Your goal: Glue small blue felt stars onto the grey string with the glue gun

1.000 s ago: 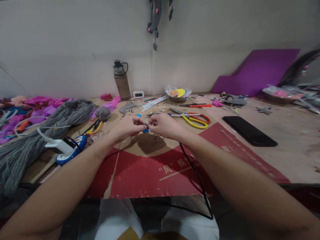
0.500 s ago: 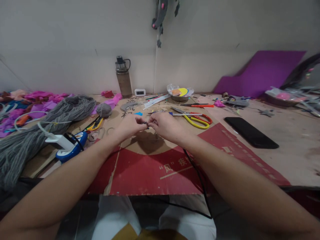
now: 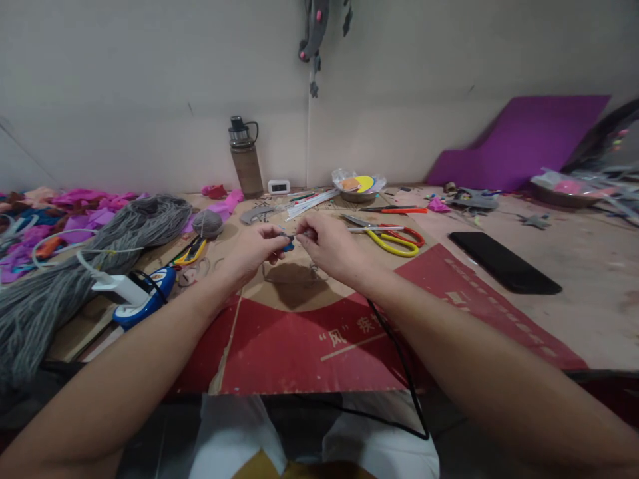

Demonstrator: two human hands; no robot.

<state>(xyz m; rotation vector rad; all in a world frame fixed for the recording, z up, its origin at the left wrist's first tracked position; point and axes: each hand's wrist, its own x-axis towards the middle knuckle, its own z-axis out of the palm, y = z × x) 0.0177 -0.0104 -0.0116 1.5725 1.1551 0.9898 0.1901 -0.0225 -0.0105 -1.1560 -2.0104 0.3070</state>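
Observation:
Between the fingertips of my left hand [image 3: 259, 249] is a small blue and dark piece [image 3: 288, 243], too small to make out in detail. Its thumb and fingers are closed on it. My right hand [image 3: 327, 249] is just to the right, a small gap away, with thumb and forefinger pinched; whatever is between them is hidden. Both hands hover over a brown cardboard sheet with a red printed part [image 3: 299, 359]. To the right of my right hand lie open scissors [image 3: 394, 247] with yellow and red handles, a pale stick crossing them.
Grey yarn [image 3: 114, 246], a yarn ball [image 3: 208, 223], a yellow cutter [image 3: 191, 251] and a blue power strip [image 3: 144, 305] lie left. A bottle [image 3: 246, 159] and small clock [image 3: 278, 187] stand at the back. A black phone [image 3: 504, 261] lies right. A black cable [image 3: 399, 359] hangs over the front edge.
My hands have moved slightly apart, and the blue piece now shows at my left fingertips. The blue bit seen beyond my hands before is no longer visible there.

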